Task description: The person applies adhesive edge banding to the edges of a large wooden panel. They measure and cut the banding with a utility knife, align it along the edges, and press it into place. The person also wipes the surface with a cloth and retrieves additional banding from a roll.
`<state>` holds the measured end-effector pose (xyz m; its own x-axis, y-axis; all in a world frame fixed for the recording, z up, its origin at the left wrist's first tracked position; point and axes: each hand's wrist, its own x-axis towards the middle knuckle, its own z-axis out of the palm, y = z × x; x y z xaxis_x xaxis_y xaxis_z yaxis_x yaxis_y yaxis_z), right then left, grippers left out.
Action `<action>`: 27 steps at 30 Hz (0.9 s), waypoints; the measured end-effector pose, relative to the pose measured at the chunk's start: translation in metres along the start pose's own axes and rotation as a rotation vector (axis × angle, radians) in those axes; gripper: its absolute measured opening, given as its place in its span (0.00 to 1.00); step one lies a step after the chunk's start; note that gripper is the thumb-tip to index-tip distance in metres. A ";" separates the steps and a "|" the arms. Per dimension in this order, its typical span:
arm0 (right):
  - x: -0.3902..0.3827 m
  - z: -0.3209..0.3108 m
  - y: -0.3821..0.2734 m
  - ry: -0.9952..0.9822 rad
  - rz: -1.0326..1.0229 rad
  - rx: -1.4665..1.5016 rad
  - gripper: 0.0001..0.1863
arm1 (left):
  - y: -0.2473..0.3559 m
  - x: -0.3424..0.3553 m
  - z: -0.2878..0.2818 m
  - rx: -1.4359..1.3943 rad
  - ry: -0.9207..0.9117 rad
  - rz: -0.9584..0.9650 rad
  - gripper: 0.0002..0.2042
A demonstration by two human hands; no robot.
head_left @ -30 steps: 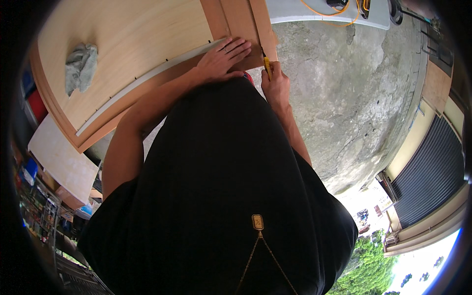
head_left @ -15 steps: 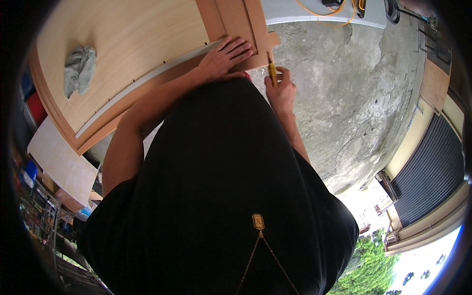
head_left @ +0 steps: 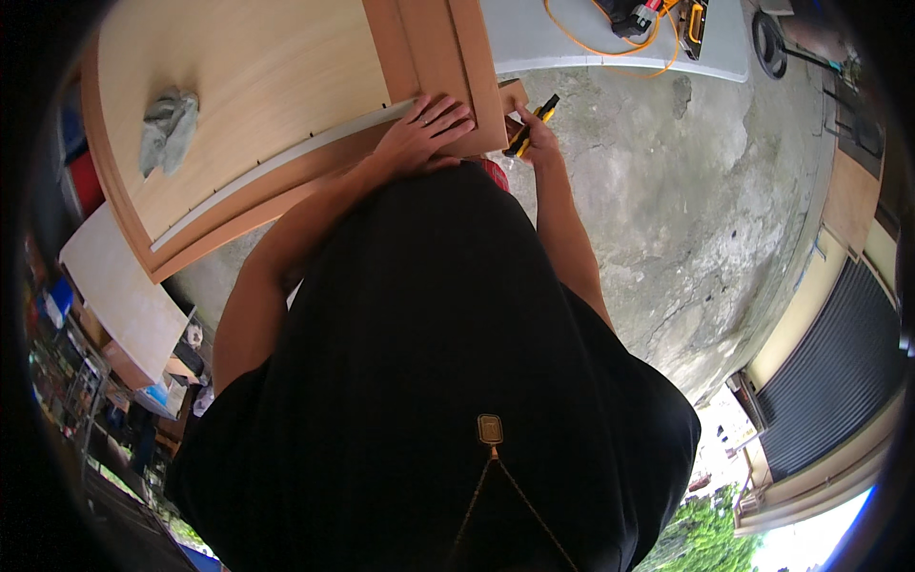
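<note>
My left hand [head_left: 424,132] lies flat, fingers spread, on the corner of a brown frame [head_left: 467,71] around a pale wooden panel [head_left: 276,67]. Just right of that corner, my right hand [head_left: 543,143] is closed around a yellow and black utility knife [head_left: 545,111]. The knife is tilted, its upper end pointing away to the right. My right fingertips are at a short brown piece [head_left: 515,93] that sticks out past the frame's edge; whether they grip it I cannot tell. A pale strip [head_left: 276,164] runs along the panel's near edge.
A crumpled grey cloth [head_left: 169,131] rests on the panel's left part. At the far right stands a grey-white table [head_left: 572,43] with an orange cord [head_left: 591,45] and tools. Cracked concrete floor [head_left: 667,191] spreads to the right. A pale board [head_left: 124,281] is at the left.
My right hand has moved up toward the protruding brown piece, and the knife has turned from near the frame's edge to point away right. My left hand stays flat on the frame.
</note>
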<state>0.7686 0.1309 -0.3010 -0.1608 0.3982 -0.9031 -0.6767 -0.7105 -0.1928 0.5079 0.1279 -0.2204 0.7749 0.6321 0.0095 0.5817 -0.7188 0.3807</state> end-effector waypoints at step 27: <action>-0.208 0.034 -0.116 0.176 -1.539 -0.324 0.22 | 0.051 0.011 0.004 0.012 -0.091 -0.312 0.30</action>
<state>0.8561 0.1502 -0.0782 0.6040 0.7718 0.1986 0.0722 0.1952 -0.9781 0.5474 0.0973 -0.2049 0.5771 0.7944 -0.1894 0.7973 -0.4978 0.3413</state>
